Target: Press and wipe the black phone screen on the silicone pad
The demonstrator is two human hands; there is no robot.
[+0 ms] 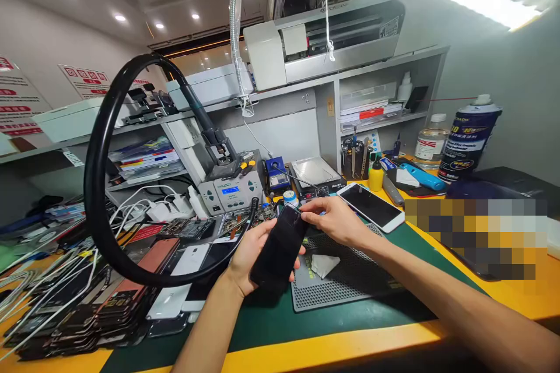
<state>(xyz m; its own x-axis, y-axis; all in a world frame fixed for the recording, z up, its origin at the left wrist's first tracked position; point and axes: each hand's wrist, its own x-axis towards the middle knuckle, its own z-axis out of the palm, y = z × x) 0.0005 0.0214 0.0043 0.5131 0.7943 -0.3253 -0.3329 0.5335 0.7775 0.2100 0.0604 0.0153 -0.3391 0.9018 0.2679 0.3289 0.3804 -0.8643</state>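
A black smartphone [279,247] lies tilted in my left hand [245,256], whose fingers wrap round it from beneath and behind. My right hand [326,217] is at the phone's top right corner, thumb and fingertips pinched together. A pale strip shows along the phone's top edge there; whether the fingertips grip it or only the corner is too small to tell. Below the hands is a grey perforated mat [359,280] with a crumpled white wipe [324,264] on it. A white phone with a dark screen [371,205] rests behind my right forearm.
A thick black hose [94,175] loops at the left from a soldering station [231,191]. Stacked phone parts [118,303] and white cables [26,285] crowd the left. At the right stand a yellow bottle [375,177], a clear bottle [431,143] and a spray can [468,140].
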